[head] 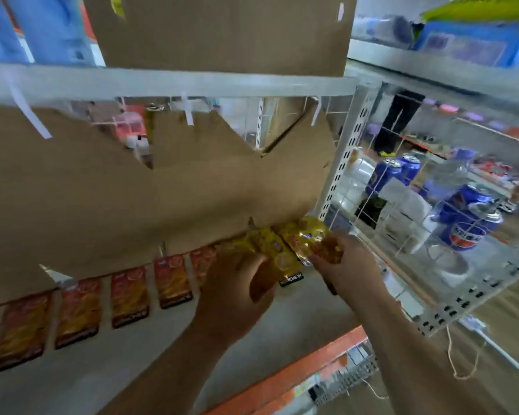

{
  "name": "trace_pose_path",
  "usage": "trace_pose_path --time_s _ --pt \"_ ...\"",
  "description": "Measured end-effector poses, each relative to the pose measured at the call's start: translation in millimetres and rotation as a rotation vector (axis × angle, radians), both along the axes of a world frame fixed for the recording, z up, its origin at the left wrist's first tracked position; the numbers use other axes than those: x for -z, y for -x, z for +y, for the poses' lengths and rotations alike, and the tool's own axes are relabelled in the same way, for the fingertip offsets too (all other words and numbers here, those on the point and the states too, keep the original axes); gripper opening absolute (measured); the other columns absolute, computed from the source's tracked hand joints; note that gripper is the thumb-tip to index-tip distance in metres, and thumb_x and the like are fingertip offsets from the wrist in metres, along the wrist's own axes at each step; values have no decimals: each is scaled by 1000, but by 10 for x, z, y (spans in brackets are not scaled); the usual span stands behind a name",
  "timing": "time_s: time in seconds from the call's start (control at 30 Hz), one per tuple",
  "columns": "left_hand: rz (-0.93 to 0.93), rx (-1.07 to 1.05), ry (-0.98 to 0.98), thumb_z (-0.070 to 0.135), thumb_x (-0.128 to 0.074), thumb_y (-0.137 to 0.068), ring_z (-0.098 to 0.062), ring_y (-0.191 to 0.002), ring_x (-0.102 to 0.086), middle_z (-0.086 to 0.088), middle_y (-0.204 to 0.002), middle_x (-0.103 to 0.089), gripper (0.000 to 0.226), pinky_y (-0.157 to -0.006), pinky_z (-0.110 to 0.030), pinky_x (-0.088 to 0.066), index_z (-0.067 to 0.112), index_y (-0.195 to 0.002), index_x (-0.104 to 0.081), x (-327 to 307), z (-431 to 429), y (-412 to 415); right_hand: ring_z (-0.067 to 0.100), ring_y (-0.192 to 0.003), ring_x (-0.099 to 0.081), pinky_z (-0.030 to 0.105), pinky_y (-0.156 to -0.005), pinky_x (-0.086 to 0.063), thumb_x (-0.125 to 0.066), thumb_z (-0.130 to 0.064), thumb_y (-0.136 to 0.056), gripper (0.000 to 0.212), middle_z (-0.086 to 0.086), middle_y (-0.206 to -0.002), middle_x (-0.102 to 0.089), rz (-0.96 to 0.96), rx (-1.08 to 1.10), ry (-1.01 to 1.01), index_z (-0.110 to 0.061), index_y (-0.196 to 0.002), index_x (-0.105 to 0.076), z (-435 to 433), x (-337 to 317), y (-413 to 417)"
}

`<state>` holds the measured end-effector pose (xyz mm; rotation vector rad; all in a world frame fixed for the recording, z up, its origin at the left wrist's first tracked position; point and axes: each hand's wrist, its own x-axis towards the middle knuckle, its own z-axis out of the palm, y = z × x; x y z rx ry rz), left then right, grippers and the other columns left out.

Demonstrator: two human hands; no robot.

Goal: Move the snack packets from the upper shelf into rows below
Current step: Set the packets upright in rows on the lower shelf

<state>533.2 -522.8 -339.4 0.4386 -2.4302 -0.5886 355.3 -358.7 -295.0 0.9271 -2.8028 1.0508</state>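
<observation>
Both hands are on the yellow packets (282,245), just past centre at 5 o'clock, under the cardboard flap (132,190). The left hand (237,284) curls round one packet's lower end and the right hand (349,265) pinches the bunch at its right. A row of red packets (129,296) lies at 8 o'clock on the grey shelf (126,372). Blue cans (469,224) are at 3 o'clock.

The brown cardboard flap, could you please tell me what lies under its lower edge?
A row of red-orange snack packets on the grey shelf, plus yellow snack packets held by the left hand and right hand. The brown cardboard flap covers everything farther back.
</observation>
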Motion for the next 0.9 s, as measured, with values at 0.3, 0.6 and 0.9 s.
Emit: trace_pose_path --time_s 0.3,0.6,0.9 --pt "-39 -245 32 47 -75 -77 -27 -108 -62 2 -121 -61 50 -92 -46 -49 22 -120 -69 701 362 476 19 -77 -58 35 -64 -50 -63 -67 -74 39 -7 -90 -56 17 -65 -3 -30 -88 -62 -192 720 789" --pt "-96 -331 133 48 -71 -79 -30 -104 -61 -2 -118 -61 48 -92 -43 -44 19 -117 -72 750 355 511 33 -85 -59 40 -69 -51 -69 -62 -79 44 6 -95 -59 46 -56 10 -20 -83 -61 -496 998 963" --pt "-135 -344 110 48 -72 -80 -26 -107 -60 3 -119 -60 46 -93 -44 -44 23 -118 -69 741 373 513 33 -99 -59 49 -85 -52 -75 -52 -74 41 4 -105 -61 40 -102 -4 -23 -102 -70 -537 969 993"
